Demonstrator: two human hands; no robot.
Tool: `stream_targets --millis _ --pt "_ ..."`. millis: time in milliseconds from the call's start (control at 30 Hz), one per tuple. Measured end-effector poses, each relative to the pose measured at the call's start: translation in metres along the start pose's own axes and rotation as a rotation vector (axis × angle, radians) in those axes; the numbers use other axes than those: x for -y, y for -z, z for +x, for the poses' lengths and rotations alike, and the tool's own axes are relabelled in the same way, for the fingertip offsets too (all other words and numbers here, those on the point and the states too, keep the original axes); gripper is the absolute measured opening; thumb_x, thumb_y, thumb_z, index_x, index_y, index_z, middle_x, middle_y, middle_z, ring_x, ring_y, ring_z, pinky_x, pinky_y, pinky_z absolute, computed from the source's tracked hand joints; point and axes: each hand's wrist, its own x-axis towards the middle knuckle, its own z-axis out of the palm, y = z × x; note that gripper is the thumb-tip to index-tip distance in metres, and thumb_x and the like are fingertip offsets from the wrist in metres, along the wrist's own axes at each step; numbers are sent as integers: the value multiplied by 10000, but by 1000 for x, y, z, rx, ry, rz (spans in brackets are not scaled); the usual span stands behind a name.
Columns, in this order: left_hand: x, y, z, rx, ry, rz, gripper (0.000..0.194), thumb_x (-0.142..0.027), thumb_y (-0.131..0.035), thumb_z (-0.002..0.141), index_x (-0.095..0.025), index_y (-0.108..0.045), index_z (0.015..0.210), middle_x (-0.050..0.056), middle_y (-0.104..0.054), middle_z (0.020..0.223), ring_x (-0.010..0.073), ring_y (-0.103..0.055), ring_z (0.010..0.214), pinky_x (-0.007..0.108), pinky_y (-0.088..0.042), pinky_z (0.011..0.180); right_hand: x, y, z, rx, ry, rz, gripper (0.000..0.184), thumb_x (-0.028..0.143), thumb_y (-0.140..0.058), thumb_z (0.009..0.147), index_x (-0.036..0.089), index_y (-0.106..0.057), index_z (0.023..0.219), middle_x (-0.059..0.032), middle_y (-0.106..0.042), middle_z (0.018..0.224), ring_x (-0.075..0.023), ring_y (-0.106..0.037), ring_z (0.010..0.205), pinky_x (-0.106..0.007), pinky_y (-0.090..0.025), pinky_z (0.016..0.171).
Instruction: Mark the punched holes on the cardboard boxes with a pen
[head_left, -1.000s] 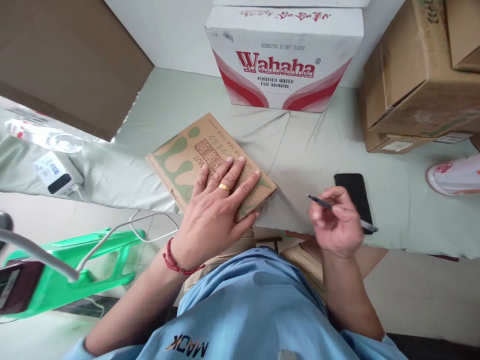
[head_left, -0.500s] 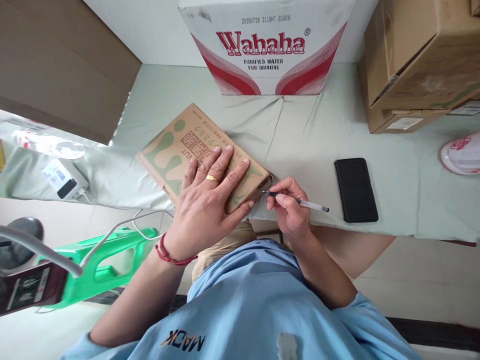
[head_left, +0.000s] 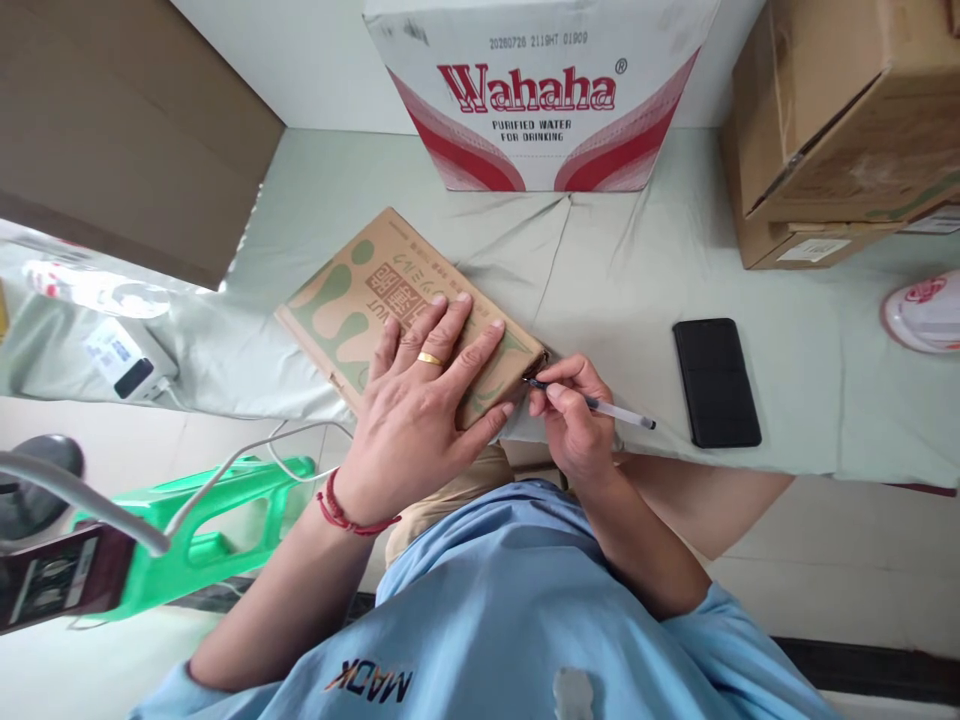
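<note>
A flat brown cardboard box with green blotches and printed characters lies slantwise near the table's front edge. My left hand rests flat on top of it, fingers spread and thumb along its near right edge. In a pinch, my right hand holds a pen with a clear barrel and dark grip. The pen's tip is at the right end of the box, by its dark, worn corner; whether it touches the cardboard I cannot tell.
A black phone lies to the right. Behind stands a white and red Wahaha carton. Brown cartons are stacked at the right, and another large carton is at the left. A white charger with a cable sits left, above a green stool.
The pen tip has shifted very slightly against the box end. Otherwise the whole view has drifted a little; both hands keep their places.
</note>
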Motion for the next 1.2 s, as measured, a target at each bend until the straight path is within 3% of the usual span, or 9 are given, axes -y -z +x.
stream_targets --millis 733,1200 --pt "1 -2 -1 -14 -5 22 691 -522 -610 1068 -247 -515 1695 145 -391 1828 415 -371 1698 633 -242 1393 -3 -2 9 -193 -65 98 139 363 -688 804 238 -653 854 61 -590 567 -124 -576 575 -283 -420 598" --pt "-1 -1 0 6 16 13 691 -528 -607 1062 -255 -520 1692 143 -391 1828 411 -363 1702 629 -224 1401 1 -5 6 -223 -68 113 177 382 -703 807 241 -646 897 61 -598 605 -127 -593 621 -279 -428 615"
